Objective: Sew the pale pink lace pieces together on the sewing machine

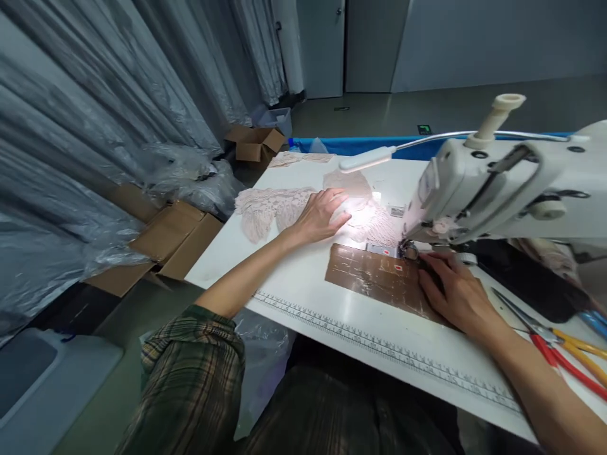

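My left hand [322,216] rests on pale pink lace fabric [379,224], thumb and fingers apart. The lace lies under the bright light and reaches to the presser foot [408,249] of a white sewing machine [474,183]. More scalloped lace [265,208] spreads to the left, beyond my left wrist. My right hand [455,291] lies just right of the presser foot, over the edge of a brown plate [374,278]. Its fingers stretch toward the needle area, with the thumb apart; the fingertips are partly in shadow, and I see nothing held.
Scissors with red handles [554,354], a yellow-handled tool [578,347] and a black phone-like object [526,278] lie at the right. A lamp [367,159] hangs over the lace. A ruler strip [360,338] lines the front edge. Cardboard boxes [175,237] stand left.
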Tool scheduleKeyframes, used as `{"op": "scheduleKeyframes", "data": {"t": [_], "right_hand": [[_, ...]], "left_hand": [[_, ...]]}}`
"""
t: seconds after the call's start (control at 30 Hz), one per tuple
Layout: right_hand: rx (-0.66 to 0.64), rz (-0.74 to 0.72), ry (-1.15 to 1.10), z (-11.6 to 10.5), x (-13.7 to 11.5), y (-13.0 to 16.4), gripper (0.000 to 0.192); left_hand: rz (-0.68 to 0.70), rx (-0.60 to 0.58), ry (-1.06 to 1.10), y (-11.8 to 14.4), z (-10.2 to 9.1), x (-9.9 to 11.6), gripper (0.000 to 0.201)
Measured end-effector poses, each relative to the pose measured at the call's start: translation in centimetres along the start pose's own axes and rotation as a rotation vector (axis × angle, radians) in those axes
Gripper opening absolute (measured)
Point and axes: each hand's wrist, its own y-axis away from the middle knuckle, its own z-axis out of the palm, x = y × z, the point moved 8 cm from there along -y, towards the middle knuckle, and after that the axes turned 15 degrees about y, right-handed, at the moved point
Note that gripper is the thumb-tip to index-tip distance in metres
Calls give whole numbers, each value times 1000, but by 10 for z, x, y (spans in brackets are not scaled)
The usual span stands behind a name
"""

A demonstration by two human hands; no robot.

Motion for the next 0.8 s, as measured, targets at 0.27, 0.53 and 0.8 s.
{"op": "scheduleKeyframes", "data": {"t": [0.27, 0.53, 0.8], "right_hand": [[86, -13, 16, 7, 10, -3, 48], [115, 37, -13, 7, 16, -5, 47], [100, 57, -41, 5, 16, -6, 45]], "left_hand": [[-487, 281, 51, 62, -58, -76, 30], [-480, 273, 191, 68, -57, -88, 24], [-270, 83, 327, 62, -32, -23, 27]]}}
